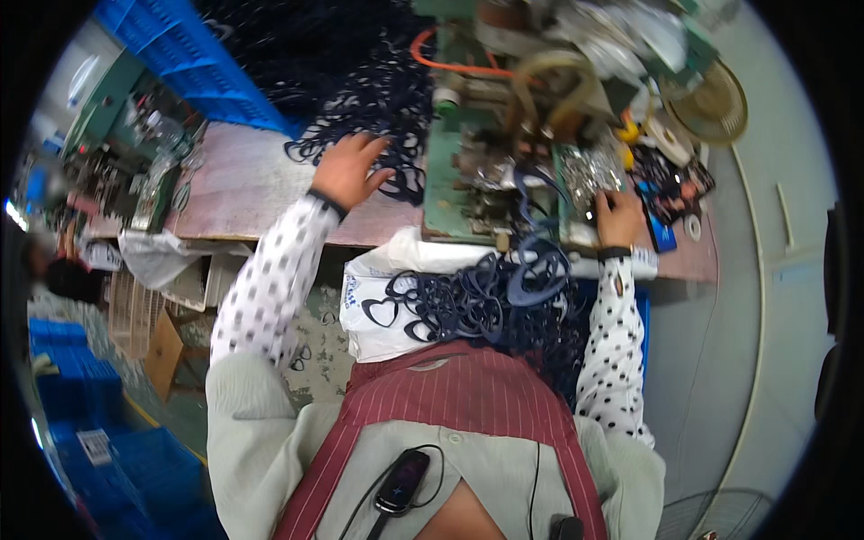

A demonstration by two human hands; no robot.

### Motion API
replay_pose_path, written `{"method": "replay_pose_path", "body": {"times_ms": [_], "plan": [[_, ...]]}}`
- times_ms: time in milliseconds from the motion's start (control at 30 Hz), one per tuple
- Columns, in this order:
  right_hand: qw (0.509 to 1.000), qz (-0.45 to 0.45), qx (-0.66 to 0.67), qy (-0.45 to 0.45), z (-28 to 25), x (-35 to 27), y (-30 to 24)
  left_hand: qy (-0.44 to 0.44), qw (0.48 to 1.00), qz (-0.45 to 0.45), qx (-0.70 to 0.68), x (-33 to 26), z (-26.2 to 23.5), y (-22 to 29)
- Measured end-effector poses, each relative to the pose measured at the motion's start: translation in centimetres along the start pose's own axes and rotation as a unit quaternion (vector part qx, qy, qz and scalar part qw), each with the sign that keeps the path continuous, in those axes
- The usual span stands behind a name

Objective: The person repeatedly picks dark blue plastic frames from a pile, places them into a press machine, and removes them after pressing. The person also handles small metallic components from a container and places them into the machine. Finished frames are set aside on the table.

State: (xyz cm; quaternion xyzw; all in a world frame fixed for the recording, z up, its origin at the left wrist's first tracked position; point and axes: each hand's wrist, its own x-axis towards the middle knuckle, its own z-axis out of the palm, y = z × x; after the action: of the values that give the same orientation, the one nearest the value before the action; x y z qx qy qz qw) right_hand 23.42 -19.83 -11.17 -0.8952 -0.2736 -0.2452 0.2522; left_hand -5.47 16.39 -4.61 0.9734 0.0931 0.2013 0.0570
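My left hand (349,169) reaches out over the worn wooden bench (243,189) and rests on the edge of a big heap of dark navy looped straps (360,81), fingers spread on the loops. My right hand (617,216) lies at the right side of a green machine (490,153), fingers curled by a tray of small shiny metal parts (589,171); what it grips is too small to tell. A second pile of navy straps (486,301) sits on a white bag (378,288) in my lap.
A blue plastic crate (193,58) stands at the far left behind the strap heap. More blue crates (81,396) sit on the floor at left. Tape rolls and small items (670,148) lie right of the machine, with a fan (715,108) beyond.
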Motion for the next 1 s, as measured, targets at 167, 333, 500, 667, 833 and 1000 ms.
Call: {"method": "replay_pose_path", "body": {"times_ms": [167, 333, 500, 667, 833, 1000], "plan": [[1.0, 0.013, -0.008, 0.004, -0.1, -0.1, -0.2, -0.32, 0.937, -0.129, -0.052, -13.3, 2.5, 8.8], [1.0, 0.009, -0.005, -0.012, -0.2, 0.0, -0.7, -0.188, 0.97, -0.005, -0.157, -15.9, 13.5, 13.0], [1.0, 0.0, -0.023, -0.001, -0.4, 0.5, -1.6, -0.14, 0.939, 0.078, -0.305, -13.1, 24.8, 22.0], [0.998, 0.003, -0.003, 0.06, 0.2, 0.2, -0.1, -0.18, 0.883, 0.248, -0.356, -9.4, 20.0, 30.6], [0.998, 0.006, 0.042, 0.056, -0.1, 0.4, -0.7, -0.219, 0.88, 0.136, -0.398, -9.1, 9.9, 22.0], [0.998, 0.006, 0.048, 0.03, 0.2, 0.4, -0.1, -0.075, 0.973, 0.023, -0.219, -8.3, 4.3, 8.5]]}}
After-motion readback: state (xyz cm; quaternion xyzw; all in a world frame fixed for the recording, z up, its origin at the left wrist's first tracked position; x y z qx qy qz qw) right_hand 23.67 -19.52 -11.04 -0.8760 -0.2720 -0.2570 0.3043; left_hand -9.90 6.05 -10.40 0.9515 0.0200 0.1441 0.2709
